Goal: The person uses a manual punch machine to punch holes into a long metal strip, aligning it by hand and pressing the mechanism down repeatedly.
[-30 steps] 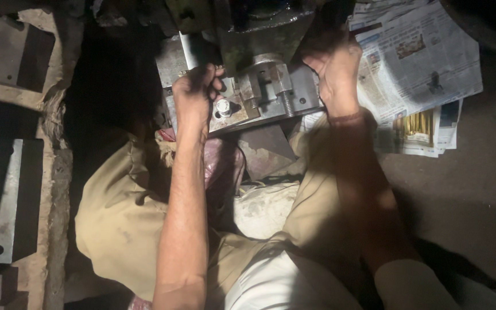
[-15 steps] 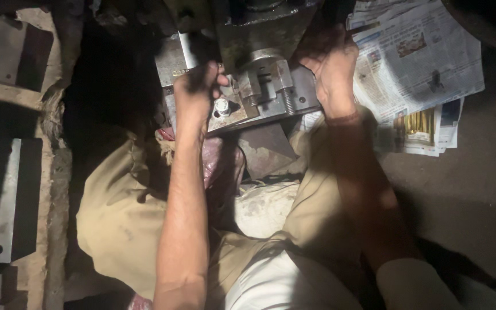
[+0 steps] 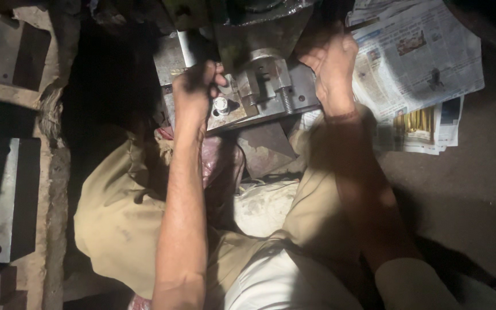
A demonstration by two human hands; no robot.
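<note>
A grey metal machine base plate (image 3: 297, 86) with a clamp block (image 3: 262, 77) and a bolt (image 3: 220, 105) sits on the floor between my knees. My left hand (image 3: 193, 89) is closed on a small part at the plate's left side, next to a pale upright rod (image 3: 186, 49). What the fingers hold is hidden. My right hand (image 3: 331, 63) rests on the plate's right end, fingers curled over its far edge near the newspaper. My khaki trousers (image 3: 121, 212) fill the lower middle.
Spread newspaper (image 3: 420, 57) lies on the floor at upper right, with a row of brass-coloured pieces (image 3: 411, 121) on it. Flat metal bars (image 3: 4, 206) and worn boards lie along the left. A dark metal wedge (image 3: 265, 146) sits under the plate.
Both hands stay on the plate. My left hand has shifted slightly on the part near the bolt; the view has drifted a little.
</note>
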